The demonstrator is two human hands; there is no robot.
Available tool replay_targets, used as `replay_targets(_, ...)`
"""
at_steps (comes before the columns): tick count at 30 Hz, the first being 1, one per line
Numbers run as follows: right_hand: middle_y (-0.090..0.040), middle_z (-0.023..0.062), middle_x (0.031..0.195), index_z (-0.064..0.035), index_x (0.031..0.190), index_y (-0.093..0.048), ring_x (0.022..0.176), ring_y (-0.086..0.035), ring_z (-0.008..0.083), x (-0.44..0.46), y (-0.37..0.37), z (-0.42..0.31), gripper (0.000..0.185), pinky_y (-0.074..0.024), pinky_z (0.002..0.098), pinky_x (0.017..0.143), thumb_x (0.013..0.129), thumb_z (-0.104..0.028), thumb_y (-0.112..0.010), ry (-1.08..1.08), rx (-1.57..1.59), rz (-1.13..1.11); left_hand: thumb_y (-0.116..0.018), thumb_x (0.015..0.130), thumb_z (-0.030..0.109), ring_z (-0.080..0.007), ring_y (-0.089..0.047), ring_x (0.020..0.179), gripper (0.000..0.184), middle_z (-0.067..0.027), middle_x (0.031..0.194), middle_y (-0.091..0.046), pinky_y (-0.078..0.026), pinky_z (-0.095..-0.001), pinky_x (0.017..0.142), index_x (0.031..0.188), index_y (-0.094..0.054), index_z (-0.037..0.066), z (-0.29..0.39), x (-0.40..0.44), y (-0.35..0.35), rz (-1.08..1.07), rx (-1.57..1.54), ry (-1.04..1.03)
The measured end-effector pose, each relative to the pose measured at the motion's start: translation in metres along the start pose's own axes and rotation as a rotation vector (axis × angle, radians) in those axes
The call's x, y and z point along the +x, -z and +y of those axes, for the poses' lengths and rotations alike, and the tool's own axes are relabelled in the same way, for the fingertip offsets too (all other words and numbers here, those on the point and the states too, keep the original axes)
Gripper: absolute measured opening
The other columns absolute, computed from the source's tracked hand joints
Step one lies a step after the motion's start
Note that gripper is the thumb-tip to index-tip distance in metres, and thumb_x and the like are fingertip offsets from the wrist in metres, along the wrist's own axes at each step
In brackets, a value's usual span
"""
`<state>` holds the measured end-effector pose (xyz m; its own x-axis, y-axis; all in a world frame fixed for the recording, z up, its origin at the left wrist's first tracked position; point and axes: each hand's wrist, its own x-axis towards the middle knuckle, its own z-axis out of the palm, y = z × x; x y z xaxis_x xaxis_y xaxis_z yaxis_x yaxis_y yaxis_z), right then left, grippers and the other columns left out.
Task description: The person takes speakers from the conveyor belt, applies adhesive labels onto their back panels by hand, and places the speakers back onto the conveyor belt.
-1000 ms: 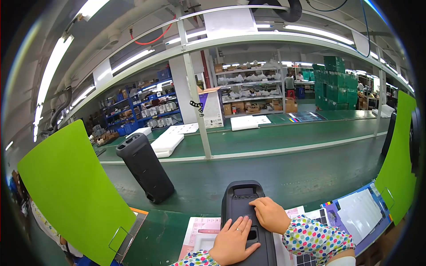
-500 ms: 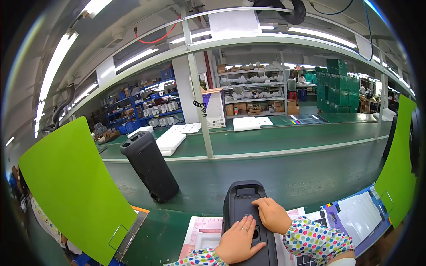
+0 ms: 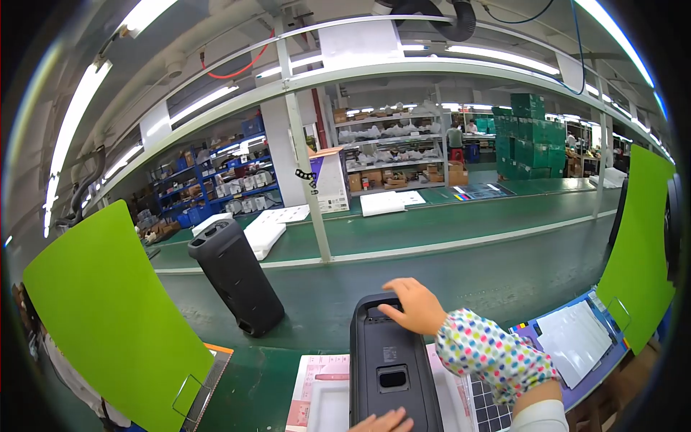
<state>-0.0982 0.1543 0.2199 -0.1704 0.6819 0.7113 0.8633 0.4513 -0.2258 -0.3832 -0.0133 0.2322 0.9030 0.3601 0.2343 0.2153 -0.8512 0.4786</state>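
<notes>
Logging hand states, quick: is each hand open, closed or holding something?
Left hand: mostly out of frame, over the nearest black speaker; grip cannot be told.
Right hand: open, thumb apart from fingers, at that speaker's far end.

My L hand [image 3: 385, 422] approx. 6 o'clock + R hand [image 3: 416, 306] approx. 5 = 2. I see near blk. spkr. [image 3: 403, 349] btwn. 5 & 6 + far blk. spkr. [image 3: 241, 281] approx. 8 = 2 in plain view. Green boards [image 3: 108, 309]: 2, approx. 8 & 3. Red hose [image 3: 234, 77]: 1, approx. 11.
</notes>
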Motion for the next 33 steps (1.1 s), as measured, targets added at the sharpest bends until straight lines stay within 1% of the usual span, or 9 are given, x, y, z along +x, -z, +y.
replay_targets(2, -0.067, 0.0165, 0.117, -0.0041, 0.119, -0.065, 0.109, -0.063, 0.0349, 0.025, -0.015, 0.011, 0.055, -0.0501, 0.0422, 0.094, 0.090, -0.051, -0.064, -0.110, -0.046, -0.210, -0.074, 0.084, 0.036, -0.0364, -0.042, 0.139, 0.070, -0.0173, 0.148, -0.048, -0.031, -0.0545, 0.115, 0.141, -0.049, 0.003, 0.006, -0.015, -0.007, -0.074, 0.014, -0.035)
replay_targets(5, -0.070, 0.0196, 0.115, -0.0034, 0.122, -0.067, 0.108, -0.065, 0.0367, 0.049, -0.039, 0.022, 0.082, -0.0498, 0.0424, 0.096, 0.087, -0.076, -0.050, -0.361, -0.072, -0.631, -0.079, 0.077, 0.026, -0.0309, -0.056, 0.128, 0.046, -0.0107, 0.130, -0.064, -0.038, -0.0527, 0.112, 0.116, -0.065, 0.007, -0.012, -0.023, -0.039, 0.187, 0.044, -0.115)
replay_targets(7, -0.072, 0.0187, 0.108, -0.0046, 0.113, -0.072, 0.104, -0.067, 0.0360, 0.053, -0.041, 0.020, 0.081, -0.0516, 0.0429, 0.092, 0.085, -0.078, -0.052, -0.355, -0.095, -0.613, -0.080, 0.073, 0.019, -0.0270, -0.064, 0.118, 0.029, -0.0060, 0.116, -0.072, -0.043, -0.0518, 0.108, 0.097, -0.068, 0.009, -0.011, -0.021, -0.037, 0.323, 0.075, -0.162)
replay_targets(14, -0.072, 0.0185, 0.093, -0.0054, 0.094, -0.075, 0.092, -0.068, 0.0358, 0.142, 0.034, 0.000, 0.081, -0.0528, 0.0449, 0.083, 0.075, -0.082, -0.059, -0.181, -0.274, -0.210, -0.080, 0.072, 0.021, -0.0286, -0.056, 0.129, 0.034, -0.0059, 0.128, -0.066, -0.036, -0.0564, 0.112, 0.102, -0.069, 0.012, -0.025, -0.002, 0.002, 0.406, 0.264, -0.227)
replay_targets(16, -0.072, 0.0167, 0.091, -0.0058, 0.094, -0.073, 0.088, -0.069, 0.0358, 0.176, 0.064, -0.005, 0.073, -0.0524, 0.0453, 0.079, 0.077, -0.076, -0.064, -0.107, -0.295, -0.034, -0.081, 0.074, 0.026, -0.0331, -0.037, 0.143, 0.062, -0.0105, 0.152, -0.044, -0.027, -0.0604, 0.114, 0.131, -0.060, 0.016, -0.037, 0.009, 0.005, 0.395, 0.272, -0.064)
replay_targets(18, -0.072, 0.0133, 0.084, -0.0064, 0.096, -0.072, 0.083, -0.069, 0.0319, 0.192, 0.082, -0.014, 0.063, -0.0494, 0.0415, 0.079, 0.079, -0.067, -0.067, 0.036, -0.411, 0.127, -0.080, 0.077, 0.029, -0.0352, -0.034, 0.144, 0.063, -0.0115, 0.154, -0.041, -0.026, -0.0616, 0.115, 0.135, -0.056, 0.017, -0.052, 0.008, -0.008, 0.394, 0.189, -0.056)
replay_targets(22, -0.067, 0.0082, 0.081, -0.0090, 0.097, -0.068, 0.080, -0.064, 0.0277, 0.183, 0.046, 0.012, 0.057, -0.0436, 0.0407, 0.079, 0.072, -0.061, -0.074, 0.259, -0.530, 0.313, -0.076, 0.082, 0.029, -0.0359, -0.037, 0.142, 0.056, -0.0136, 0.154, -0.042, -0.024, -0.0613, 0.115, 0.134, -0.057, 0.016, -0.047, -0.004, -0.025, 0.290, 0.171, -0.057)
replay_targets(29, -0.063, 0.0024, 0.096, -0.0135, 0.104, -0.067, 0.098, -0.056, 0.0243, 0.141, -0.003, 0.069, 0.052, -0.0395, 0.0421, 0.093, 0.072, -0.053, -0.077, 0.185, -0.476, 0.451, -0.078, 0.081, 0.023, -0.0392, -0.044, 0.136, 0.047, -0.0165, 0.148, -0.047, -0.030, -0.0595, 0.114, 0.123, -0.063, 0.011, -0.055, -0.033, -0.034, 0.278, 0.101, 0.091)
replay_targets(33, -0.059, 0.0101, 0.118, -0.0100, 0.121, -0.059, 0.115, -0.051, 0.0319, 0.135, 0.007, 0.080, 0.053, -0.0378, 0.0472, 0.103, 0.079, -0.036, -0.078, 0.200, -0.280, 0.337, -0.078, 0.081, 0.023, -0.0405, -0.043, 0.136, 0.046, -0.0176, 0.149, -0.046, -0.032, -0.0585, 0.113, 0.123, -0.063, 0.010, -0.055, -0.021, -0.037, 0.246, 0.098, 0.077)
